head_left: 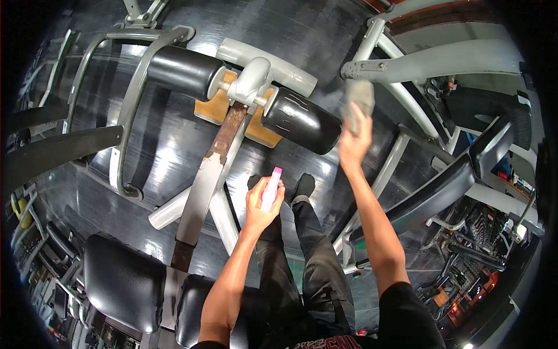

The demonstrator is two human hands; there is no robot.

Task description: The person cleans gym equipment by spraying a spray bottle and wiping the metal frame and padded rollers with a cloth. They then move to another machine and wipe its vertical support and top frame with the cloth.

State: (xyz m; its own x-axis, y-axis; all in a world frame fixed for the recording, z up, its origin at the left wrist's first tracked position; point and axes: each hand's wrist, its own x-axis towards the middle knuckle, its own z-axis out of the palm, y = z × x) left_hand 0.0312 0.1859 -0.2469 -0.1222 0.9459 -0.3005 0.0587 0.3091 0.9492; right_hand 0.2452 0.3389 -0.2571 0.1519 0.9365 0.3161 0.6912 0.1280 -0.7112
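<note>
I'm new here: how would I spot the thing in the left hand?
Find the machine with two black rollers. Below them in this view, the left hand grips a slim white tube. Its pink end sets it apart from the black and grey nearby.

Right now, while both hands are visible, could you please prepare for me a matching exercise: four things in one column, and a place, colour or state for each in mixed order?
Column 1
1. Pink-tipped white tube
2. Blurred greyish item
3. Roller pads
4. Long metal beam

Column 2
A. Black and shiny
B. Held in the left hand
C. Pale grey with brown, worn patches
D. Held in the right hand

Right pairs: 1-B, 2-D, 3-A, 4-C
</note>
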